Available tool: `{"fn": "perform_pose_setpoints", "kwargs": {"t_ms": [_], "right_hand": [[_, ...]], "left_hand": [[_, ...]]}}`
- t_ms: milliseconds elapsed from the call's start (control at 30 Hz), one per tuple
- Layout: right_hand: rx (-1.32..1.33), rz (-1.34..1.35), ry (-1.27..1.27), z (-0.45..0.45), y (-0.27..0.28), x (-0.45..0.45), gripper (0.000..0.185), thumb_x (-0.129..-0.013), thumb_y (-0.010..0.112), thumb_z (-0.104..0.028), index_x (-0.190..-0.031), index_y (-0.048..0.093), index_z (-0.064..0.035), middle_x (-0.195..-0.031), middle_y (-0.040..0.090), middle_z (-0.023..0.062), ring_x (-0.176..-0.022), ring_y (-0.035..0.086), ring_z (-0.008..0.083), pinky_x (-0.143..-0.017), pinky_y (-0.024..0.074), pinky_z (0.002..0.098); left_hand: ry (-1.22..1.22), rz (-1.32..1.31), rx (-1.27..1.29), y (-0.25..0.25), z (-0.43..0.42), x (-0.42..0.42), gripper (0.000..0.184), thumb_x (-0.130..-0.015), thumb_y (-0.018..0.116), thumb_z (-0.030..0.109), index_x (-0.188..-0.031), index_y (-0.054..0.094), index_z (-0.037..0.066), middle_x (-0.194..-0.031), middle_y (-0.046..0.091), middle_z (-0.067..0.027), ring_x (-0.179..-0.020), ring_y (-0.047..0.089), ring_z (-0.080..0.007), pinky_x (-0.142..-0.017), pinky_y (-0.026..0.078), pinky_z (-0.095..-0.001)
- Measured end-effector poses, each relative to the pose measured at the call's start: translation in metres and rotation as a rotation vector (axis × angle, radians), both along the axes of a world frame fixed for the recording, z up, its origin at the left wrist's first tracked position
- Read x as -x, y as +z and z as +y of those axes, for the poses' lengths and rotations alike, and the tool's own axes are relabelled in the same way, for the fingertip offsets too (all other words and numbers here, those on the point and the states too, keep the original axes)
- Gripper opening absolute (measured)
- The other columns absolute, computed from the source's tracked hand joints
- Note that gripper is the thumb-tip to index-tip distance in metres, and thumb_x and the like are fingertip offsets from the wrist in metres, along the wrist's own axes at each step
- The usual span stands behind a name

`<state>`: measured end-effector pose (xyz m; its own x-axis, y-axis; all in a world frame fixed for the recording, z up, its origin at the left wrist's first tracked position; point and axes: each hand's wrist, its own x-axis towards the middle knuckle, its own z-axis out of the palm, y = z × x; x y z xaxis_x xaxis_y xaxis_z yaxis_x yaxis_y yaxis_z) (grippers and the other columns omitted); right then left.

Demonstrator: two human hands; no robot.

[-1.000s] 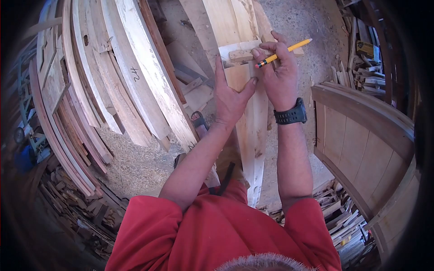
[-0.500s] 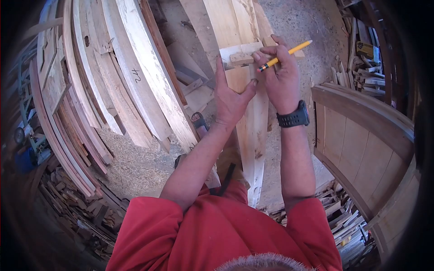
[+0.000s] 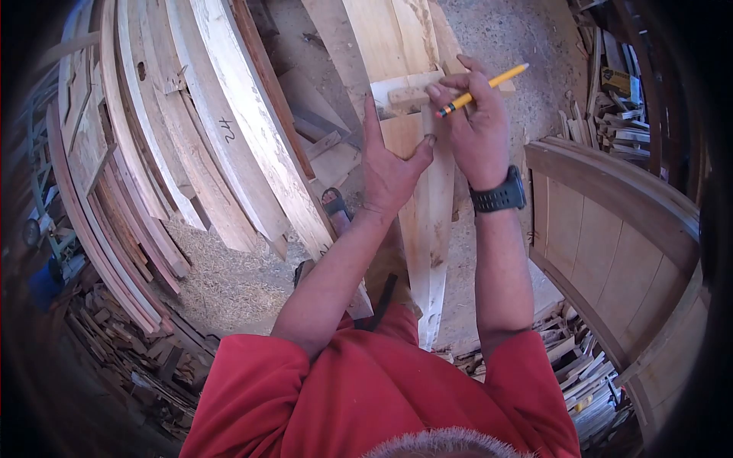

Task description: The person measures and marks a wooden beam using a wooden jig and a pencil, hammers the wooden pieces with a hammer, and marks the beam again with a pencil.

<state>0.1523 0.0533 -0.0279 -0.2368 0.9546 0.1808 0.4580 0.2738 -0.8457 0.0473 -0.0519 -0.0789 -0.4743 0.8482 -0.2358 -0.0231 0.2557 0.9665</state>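
My left hand (image 3: 388,169) spans a pale wooden board (image 3: 401,135), index finger along its left edge and thumb at its right edge. The other fingers are hidden. My right hand (image 3: 479,136) holds a yellow pencil (image 3: 495,82) slantwise, its sharpened tip pointing up and right and its eraser end near the board. Under the right fingers a small wooden block (image 3: 408,97) lies across the work, beside a whitish recessed band (image 3: 416,80). Whether those fingers also press on the block I cannot tell.
Long planks (image 3: 229,130), one marked 24, lean in a row at left. A panelled wooden piece (image 3: 595,229) stands at right. Wood offcuts (image 3: 145,351) are heaped at lower left, and sawdust (image 3: 229,282) covers the floor. A sandalled foot (image 3: 334,202) shows beside the planks.
My right hand and the pencil have shifted very slightly, the pencil's tip a little upward. My left hand stays in place on the board.
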Motion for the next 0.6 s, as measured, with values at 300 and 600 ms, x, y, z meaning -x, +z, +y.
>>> {"fn": "perform_pose_setpoints", "kwargs": {"t_ms": [300, 600], "right_hand": [[0.016, -0.044, -0.04, 0.01, -0.012, 0.008, 0.024, -0.092, 0.084, -0.017, -0.104, 0.071, -0.0018, -0.13, 0.068, 0.0267, -0.116, 0.071, 0.0367, -0.09, 0.0596, 0.0423], [-0.113, -0.026, 0.013, 0.008, -0.011, -0.001, 0.025, -0.09, 0.086, -0.017, -0.104, 0.072, -0.0022, -0.131, 0.068, 0.0267, -0.115, 0.071, 0.0387, -0.095, 0.0574, 0.0411]], "left_hand": [[-0.013, -0.004, -0.021, -0.004, -0.001, 0.0, 0.113, -0.08, 0.089, 0.017, -0.165, 0.019, -0.007, -0.153, 0.046, -0.0305, -0.142, 0.052, -0.0416, -0.118, 0.045, -0.0462], [-0.012, -0.006, 0.019, -0.002, -0.001, 0.002, 0.114, -0.08, 0.088, 0.018, -0.165, 0.018, -0.007, -0.155, 0.044, -0.0315, -0.145, 0.049, -0.0421, -0.12, 0.043, -0.047]]}}
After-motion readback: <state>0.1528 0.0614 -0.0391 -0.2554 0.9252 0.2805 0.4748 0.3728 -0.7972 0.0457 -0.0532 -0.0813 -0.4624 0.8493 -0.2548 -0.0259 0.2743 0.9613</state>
